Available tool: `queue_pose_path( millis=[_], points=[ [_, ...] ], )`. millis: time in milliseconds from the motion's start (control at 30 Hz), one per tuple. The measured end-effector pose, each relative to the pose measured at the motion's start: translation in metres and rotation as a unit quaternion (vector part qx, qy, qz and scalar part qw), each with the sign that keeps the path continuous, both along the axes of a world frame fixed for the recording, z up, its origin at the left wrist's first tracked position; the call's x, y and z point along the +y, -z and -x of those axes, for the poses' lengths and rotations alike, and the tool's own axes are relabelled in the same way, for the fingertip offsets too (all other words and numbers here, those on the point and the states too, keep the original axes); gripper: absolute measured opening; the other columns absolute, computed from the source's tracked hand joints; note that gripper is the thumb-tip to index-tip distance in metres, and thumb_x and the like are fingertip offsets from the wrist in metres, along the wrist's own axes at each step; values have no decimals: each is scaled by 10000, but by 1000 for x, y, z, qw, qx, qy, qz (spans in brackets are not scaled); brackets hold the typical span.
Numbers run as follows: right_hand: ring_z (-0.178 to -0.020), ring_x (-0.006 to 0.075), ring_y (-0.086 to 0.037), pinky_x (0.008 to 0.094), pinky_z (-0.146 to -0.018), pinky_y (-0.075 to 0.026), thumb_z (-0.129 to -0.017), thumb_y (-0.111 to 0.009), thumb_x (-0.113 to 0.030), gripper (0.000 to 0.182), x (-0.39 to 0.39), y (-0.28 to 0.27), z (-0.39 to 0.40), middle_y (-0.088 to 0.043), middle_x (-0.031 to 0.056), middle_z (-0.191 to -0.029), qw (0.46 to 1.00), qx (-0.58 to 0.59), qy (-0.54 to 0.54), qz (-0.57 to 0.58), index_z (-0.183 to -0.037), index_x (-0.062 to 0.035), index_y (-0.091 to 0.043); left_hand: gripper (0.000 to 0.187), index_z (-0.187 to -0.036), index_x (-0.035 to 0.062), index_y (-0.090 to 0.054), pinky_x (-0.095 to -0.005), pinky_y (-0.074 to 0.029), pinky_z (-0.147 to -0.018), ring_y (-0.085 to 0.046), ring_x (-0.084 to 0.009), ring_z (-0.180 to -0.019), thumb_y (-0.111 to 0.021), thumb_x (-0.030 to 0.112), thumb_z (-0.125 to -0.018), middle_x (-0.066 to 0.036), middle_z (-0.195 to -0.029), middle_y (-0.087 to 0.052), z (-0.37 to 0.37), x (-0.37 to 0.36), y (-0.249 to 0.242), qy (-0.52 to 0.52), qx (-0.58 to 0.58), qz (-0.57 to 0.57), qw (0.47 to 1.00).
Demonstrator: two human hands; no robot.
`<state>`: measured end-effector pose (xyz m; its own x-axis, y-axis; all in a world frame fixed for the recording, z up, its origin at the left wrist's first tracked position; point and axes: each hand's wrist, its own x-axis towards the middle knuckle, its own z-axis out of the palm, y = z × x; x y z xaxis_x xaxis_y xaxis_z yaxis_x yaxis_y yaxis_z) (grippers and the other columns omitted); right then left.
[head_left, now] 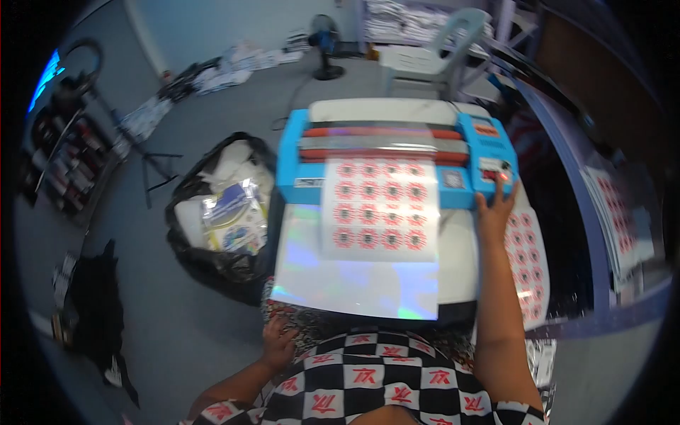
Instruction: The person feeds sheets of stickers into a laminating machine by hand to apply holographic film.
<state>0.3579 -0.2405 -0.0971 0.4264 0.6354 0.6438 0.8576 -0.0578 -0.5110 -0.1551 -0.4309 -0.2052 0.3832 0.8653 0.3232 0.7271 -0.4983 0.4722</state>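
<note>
My right hand (pixel 497 205) reaches to the control panel (pixel 494 170) at the right end of a blue roller machine (pixel 294 152), with a finger extended onto the panel and nothing held. My left hand (pixel 280 340) rests at my lap on patterned cloth, its fingers apart. A sheet of round red-and-white stickers (pixel 380 205) comes down from the red and silver rollers (pixel 382 145). Beneath it lies a shiny holographic sheet (pixel 354 283) on the white front tray of the machine.
A black bag (pixel 180 248) of scrap and packets stands left of the machine. More sticker sheets (pixel 525 269) lie at the right. Behind are a fan (pixel 326 46), a plastic chair (pixel 418 60) and paper piles. A tripod (pixel 149 163) stands left.
</note>
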Motion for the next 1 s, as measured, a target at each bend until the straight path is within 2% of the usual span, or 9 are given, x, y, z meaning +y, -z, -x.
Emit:
queue_pose_path(
  millis=[67, 167, 233, 300, 400, 700, 1000],
  points=[
    [-1260, 389, -169, 439, -1020, -196, -730, -610, -396, 660, 2, 1, -2, -114, 225, -1386, 1000, 6, -10, 4, -1301, -176, -362, 337, -1023, 155, -592, -511, -272, -896, -351, -378, -1144, -496, 184, -702, -153, -1147, -443, 0, -2, -7, -13, 4, 4, 1000],
    [-1253, 394, -189, 447, -1015, -200, -761, -603, -342, 621, 2, 4, -3, -113, 219, -1386, 999, -36, 5, -12, -1306, -187, -348, 343, -1042, 164, -587, -512, -271, -904, -350, -365, -1155, -494, 197, -714, -147, -1163, -444, -6, -5, -21, -21, -1, 21, 1000],
    [-1250, 410, -195, 452, -1005, -212, -819, -491, -468, 612, 3, 7, -7, -98, 246, -1381, 995, -91, 26, -5, -1328, -189, -299, 339, -1048, 164, -586, -510, -267, -913, -349, -360, -1159, -489, 202, -725, -142, -1177, -443, -9, -4, -28, -20, 6, 29, 999],
    [-1248, 412, -199, 455, -999, -226, -824, -466, -492, 607, 5, 11, -10, -102, 239, -1382, 995, -95, 32, -9, -1326, -194, -303, 337, -1056, 174, -584, -508, -265, -918, -346, -361, -1161, -483, 208, -736, -137, -1188, -438, -10, -6, -30, -25, 2, 33, 999],
    [-1246, 397, -208, 458, -998, -237, -804, -514, -458, 603, 6, 13, -11, -104, 210, -1388, 996, -88, 31, -10, -1318, -213, -315, 331, -1063, 182, -581, -509, -260, -918, -339, -366, -1163, -470, 222, -754, -137, -1198, -429, -10, -6, -30, -22, 0, 40, 999],
    [-1244, 398, -211, 454, -997, -237, -808, -507, -459, 602, 3, 8, -6, -97, 212, -1389, 996, -81, 35, -1, -1318, -204, -313, 338, -1079, 195, -573, -508, -256, -925, -331, -356, -1174, -465, 227, -761, -124, -1210, -419, -7, -6, -22, -20, 1, 31, 999],
    [-1239, 403, -222, 453, -995, -239, -814, -541, -374, 575, 3, 7, -5, -97, 227, -1385, 996, -83, 22, -12, -1315, -202, -315, 338, -1073, 189, -579, -506, -255, -921, -337, -355, -1171, -454, 212, -760, -133, -1198, -431, -8, -7, -25, -22, 4, 31, 999]
  ],
)
